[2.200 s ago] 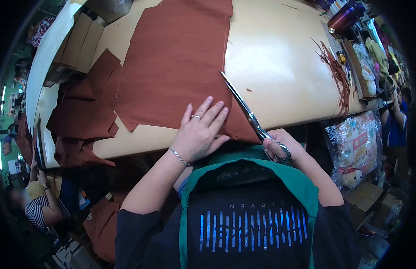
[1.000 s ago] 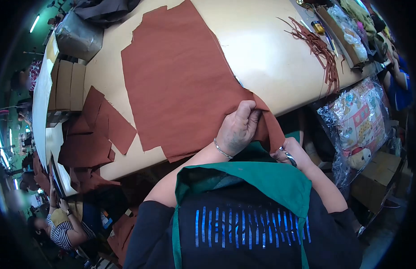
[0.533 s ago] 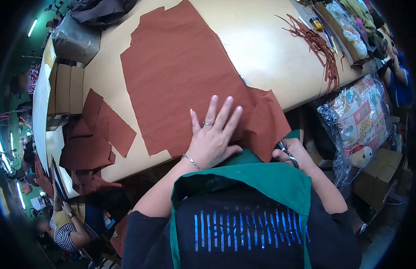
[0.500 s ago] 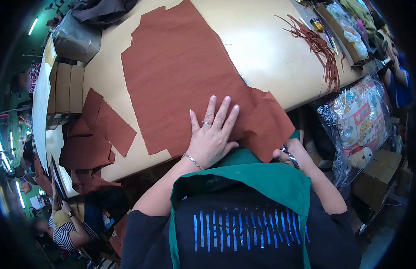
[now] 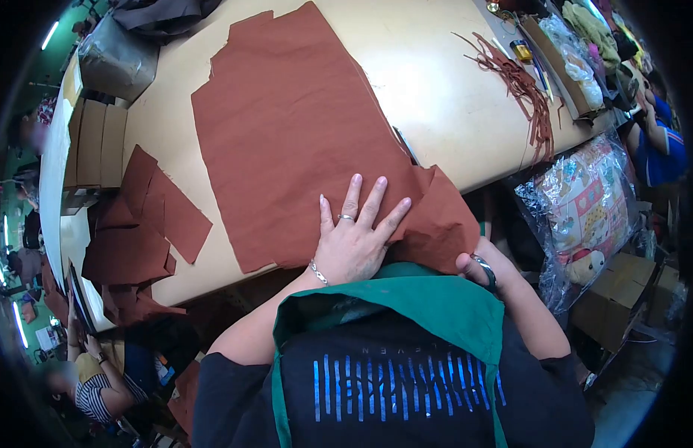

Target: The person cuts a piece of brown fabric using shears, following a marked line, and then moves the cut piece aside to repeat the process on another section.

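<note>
A large reddish-brown piece of fabric [image 5: 287, 142] lies on the pale table [image 5: 429, 75], its near right corner hanging past the edge. Pressed flat on it, fingers spread, is my left hand [image 5: 355, 239], with a ring and a bracelet. My right hand [image 5: 497, 263] grips a pair of scissors [image 5: 484, 269] by the handles, at the fabric's near right corner. Most of the scissors is hidden under the cloth; what looks like a blade tip shows at the fabric's right edge.
Smaller brown fabric pieces [image 5: 130, 250] lie at the left by cardboard boxes [image 5: 100, 145]. Thin brown strips [image 5: 526, 89] and an open box [image 5: 563, 67] are at the far right. A plastic-wrapped patterned bundle [image 5: 585, 201] stands beside the table. Other people sit nearby.
The scissors have gone further under the fabric, with more blade showing at its right edge. The fabric's right corner is more folded up. My left hand stays flat, fingers slightly shifted.
</note>
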Available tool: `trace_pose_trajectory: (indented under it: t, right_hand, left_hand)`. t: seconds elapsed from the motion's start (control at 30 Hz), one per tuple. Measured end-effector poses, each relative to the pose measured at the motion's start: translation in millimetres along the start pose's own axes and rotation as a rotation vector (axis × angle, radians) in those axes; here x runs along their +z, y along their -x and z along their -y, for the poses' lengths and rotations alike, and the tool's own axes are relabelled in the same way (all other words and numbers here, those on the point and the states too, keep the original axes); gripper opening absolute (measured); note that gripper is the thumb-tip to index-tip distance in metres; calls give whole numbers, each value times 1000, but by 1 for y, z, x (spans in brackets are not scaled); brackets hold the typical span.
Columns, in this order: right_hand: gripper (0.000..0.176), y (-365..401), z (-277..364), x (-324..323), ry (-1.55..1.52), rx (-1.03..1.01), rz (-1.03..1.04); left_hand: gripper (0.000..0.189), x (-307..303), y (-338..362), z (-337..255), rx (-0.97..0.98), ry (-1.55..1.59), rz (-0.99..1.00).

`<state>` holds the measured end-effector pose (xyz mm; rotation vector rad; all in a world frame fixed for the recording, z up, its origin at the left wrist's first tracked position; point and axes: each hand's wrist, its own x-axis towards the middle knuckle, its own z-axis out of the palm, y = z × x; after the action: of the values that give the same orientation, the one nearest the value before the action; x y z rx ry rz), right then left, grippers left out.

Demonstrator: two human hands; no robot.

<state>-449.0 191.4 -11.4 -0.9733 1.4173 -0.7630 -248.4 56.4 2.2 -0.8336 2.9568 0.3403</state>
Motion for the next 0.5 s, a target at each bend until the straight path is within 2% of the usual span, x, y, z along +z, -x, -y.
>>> trace_pose_trajectory:
  t: [0.13,0.23,0.33,0.5]
  right_hand:
    - [92,-13,0,8,-67,-178,-94]
    - [97,-12,8,1,-109,-97,64]
    - [94,-8,6,-3,-98,-152,74]
    - [94,-8,9,-11,-58,-103,99]
  left_hand:
    - [56,-6,5,-10,7,53,36]
    - [56,-5,8,-11,17,72,45]
    - [56,-4,9,-10,5,85,34]
    - [53,-3,12,-9,29,108,45]
